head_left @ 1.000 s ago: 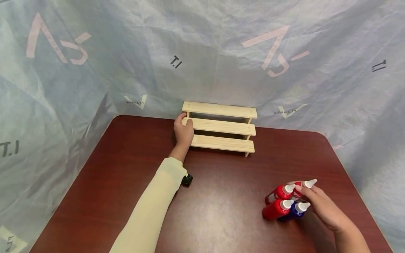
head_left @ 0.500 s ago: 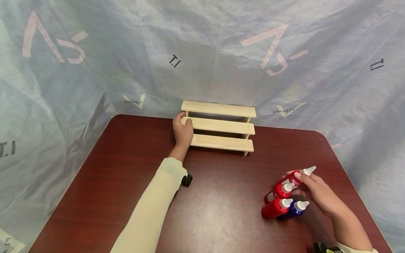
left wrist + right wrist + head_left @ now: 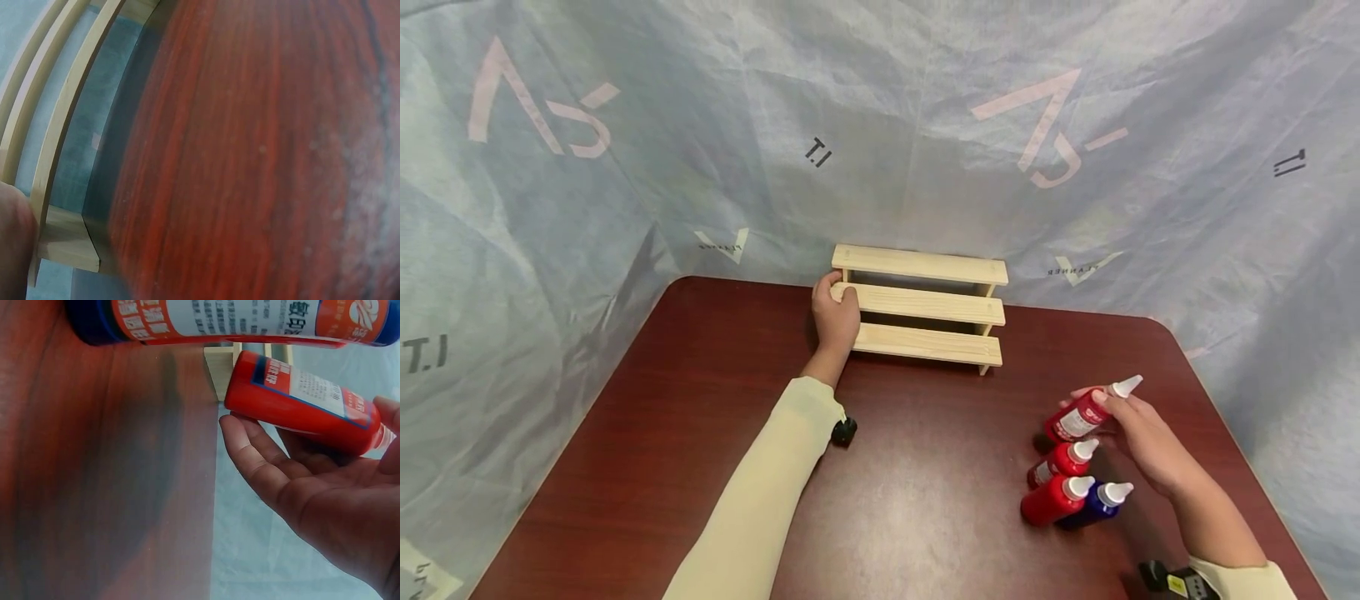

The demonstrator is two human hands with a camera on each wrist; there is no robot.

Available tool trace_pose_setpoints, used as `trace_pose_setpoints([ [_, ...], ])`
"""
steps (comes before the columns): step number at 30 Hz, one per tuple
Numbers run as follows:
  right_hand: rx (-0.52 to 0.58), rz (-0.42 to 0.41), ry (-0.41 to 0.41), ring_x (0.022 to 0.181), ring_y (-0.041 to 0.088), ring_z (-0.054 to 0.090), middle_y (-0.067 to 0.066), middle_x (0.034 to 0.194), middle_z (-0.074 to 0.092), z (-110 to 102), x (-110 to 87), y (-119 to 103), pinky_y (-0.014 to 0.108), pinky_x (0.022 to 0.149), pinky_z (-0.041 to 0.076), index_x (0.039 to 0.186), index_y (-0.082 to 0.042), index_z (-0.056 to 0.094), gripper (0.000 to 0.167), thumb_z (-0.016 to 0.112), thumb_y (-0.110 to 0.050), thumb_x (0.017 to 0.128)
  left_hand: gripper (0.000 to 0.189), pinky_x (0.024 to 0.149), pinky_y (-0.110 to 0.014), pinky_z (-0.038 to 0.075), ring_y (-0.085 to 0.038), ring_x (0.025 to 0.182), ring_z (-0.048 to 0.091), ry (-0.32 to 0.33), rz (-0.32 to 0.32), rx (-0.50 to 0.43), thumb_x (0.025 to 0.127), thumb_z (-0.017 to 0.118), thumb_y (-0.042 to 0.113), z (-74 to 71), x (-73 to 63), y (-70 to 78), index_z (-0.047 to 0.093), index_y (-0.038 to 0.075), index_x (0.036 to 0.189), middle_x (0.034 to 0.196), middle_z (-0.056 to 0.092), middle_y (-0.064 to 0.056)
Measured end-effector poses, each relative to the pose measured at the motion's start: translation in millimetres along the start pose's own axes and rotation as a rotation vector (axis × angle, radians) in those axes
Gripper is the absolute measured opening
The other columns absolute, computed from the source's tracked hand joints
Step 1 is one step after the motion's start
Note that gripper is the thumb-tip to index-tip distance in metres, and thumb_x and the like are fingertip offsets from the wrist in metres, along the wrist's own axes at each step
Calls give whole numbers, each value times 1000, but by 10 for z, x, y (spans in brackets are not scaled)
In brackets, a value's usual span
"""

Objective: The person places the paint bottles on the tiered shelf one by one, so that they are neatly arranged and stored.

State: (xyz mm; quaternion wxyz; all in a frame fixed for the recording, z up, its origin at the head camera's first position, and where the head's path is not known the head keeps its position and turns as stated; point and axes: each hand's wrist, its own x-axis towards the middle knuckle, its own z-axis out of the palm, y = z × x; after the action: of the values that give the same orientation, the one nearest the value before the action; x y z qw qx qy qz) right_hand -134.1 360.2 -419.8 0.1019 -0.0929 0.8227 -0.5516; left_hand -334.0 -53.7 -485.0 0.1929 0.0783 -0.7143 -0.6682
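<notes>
My left hand (image 3: 837,321) grips the left end of a three-tier pale wooden shelf rack (image 3: 925,302), thumb over the middle board. In the left wrist view the boards (image 3: 65,119) rise beside part of that hand (image 3: 14,237). My right hand (image 3: 1150,442) holds a red squeeze bottle (image 3: 1075,421) with a white nozzle, tilted and raised off the table. The right wrist view shows the fingers beneath this bottle (image 3: 300,403). Close below it stand two more red bottles, one behind (image 3: 1060,462) and one in front (image 3: 1049,498), and a blue bottle (image 3: 1086,508).
A dark red-brown table (image 3: 925,450) carries everything. Grey printed sheeting (image 3: 910,150) hangs behind and along the sides, close to the rack's back. A black wrist device (image 3: 844,432) is by the left sleeve, another (image 3: 1180,581) by the right.
My right hand has lifted one red bottle out of the group and carried it up and slightly left, away from the others. The left hand has stayed on the rack.
</notes>
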Motion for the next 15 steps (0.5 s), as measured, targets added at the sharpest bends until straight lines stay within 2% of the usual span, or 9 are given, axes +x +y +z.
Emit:
trace_pose_setpoints([
  [5, -10, -25, 5, 101, 8, 76, -13, 122, 77, 1, 99, -35, 34, 79, 65, 129, -14, 68, 39, 33, -28, 117, 40, 116, -46, 42, -27, 142, 49, -1, -1, -4, 104, 51, 14, -4, -2, -24, 59, 7, 143, 154, 50, -12],
  [15, 24, -33, -13, 94, 11, 78, -15, 116, 78, 20, 259, -107, 34, 77, 65, 122, -22, 70, 35, 35, -26, 116, 41, 117, -49, 42, -26, 147, 46, -20, -7, -7, 106, 49, 17, -6, -11, -17, 57, 11, 145, 156, 49, -9],
])
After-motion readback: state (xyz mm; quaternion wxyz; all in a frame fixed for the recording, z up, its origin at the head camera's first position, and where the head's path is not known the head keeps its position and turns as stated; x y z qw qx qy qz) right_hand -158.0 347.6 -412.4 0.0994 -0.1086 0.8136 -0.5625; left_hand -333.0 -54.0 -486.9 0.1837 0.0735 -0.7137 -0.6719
